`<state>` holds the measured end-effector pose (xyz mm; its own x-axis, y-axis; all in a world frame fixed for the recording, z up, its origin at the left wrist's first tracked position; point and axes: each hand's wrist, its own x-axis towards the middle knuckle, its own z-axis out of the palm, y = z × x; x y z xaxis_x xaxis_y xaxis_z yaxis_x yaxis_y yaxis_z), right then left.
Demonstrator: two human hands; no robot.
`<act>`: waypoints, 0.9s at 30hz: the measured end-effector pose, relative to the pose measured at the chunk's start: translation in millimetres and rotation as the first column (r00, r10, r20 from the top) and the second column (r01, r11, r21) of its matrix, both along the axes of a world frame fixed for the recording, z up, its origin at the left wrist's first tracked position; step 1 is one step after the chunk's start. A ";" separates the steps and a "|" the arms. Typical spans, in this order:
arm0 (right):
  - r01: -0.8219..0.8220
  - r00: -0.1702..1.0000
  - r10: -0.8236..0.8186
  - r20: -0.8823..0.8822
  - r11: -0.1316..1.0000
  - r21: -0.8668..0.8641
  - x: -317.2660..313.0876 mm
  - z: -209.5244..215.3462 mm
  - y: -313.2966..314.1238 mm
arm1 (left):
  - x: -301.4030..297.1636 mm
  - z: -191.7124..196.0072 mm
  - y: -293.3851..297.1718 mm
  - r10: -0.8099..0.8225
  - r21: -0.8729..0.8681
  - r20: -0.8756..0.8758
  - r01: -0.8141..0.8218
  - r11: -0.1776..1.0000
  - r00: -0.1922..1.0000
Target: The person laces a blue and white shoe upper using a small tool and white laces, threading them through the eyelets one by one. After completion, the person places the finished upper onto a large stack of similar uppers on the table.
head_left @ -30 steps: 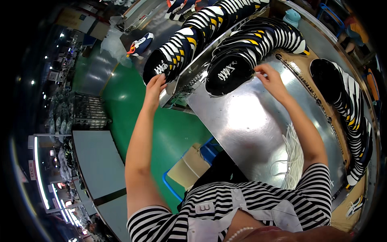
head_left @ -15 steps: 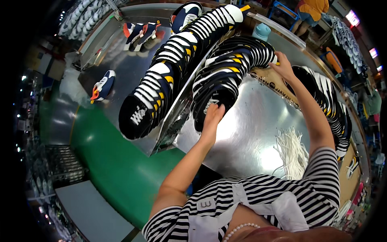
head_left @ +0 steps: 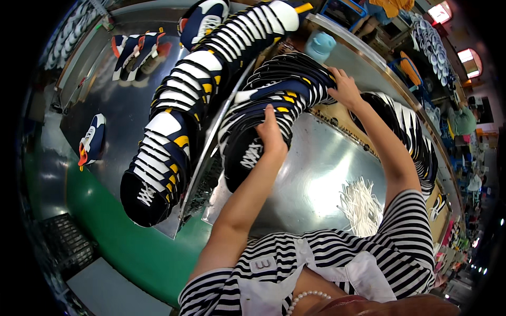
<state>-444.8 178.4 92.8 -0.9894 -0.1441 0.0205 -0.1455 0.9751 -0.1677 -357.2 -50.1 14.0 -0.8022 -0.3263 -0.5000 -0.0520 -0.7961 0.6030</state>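
A curved row of nested shoe uppers (head_left: 284, 97), black, white, navy and yellow, lies on the metal tabletop in front of me. My left hand (head_left: 273, 134) grips the row near its close end, thumb up, its other fingers partly hidden among the uppers. Just below it sits the front upper, with a black toe and white laces. At the row's far right end, my right hand (head_left: 345, 89) is closed around the last uppers, its fingertips bent over their edge. To the left, past a metal divider (head_left: 208, 152), runs a longer row of similar uppers (head_left: 166, 126).
A bundle of white laces (head_left: 361, 206) lies on the tabletop at right. More stacked uppers (head_left: 403, 129) line the right edge. A light blue lidded container (head_left: 320, 46) stands behind. One loose shoe upper (head_left: 93, 139) rests far left, above green floor (head_left: 121, 226).
My left hand has slid from the front upper to farther along the row. My right hand stays at the far end. The whole scene has shifted left in view.
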 end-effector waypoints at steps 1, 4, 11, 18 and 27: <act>0.078 0.997 -0.078 0.012 0.997 0.008 34.3 11.1 1.8 | 16.0 19.9 -4.9 -0.119 0.032 0.002 0.119 0.992 0.993; 0.133 0.987 -0.139 -0.086 0.989 -0.071 148.5 22.6 33.4 | 53.1 32.5 -6.6 -0.371 -0.180 -0.058 0.356 0.917 0.927; 0.493 0.867 -0.498 0.023 0.864 0.105 275.7 -18.0 64.0 | 65.9 15.9 11.8 -0.832 -0.127 0.039 0.828 0.546 0.554; 0.301 0.937 -0.339 0.083 0.904 0.303 253.7 17.0 86.4 | 121.0 80.7 -58.5 -0.946 -0.305 0.025 0.904 0.300 0.323; -0.362 0.929 0.349 -0.119 0.802 -0.474 65.9 93.1 -169.2 | 184.3 113.3 -350.4 -0.237 -0.674 0.214 0.319 0.666 0.948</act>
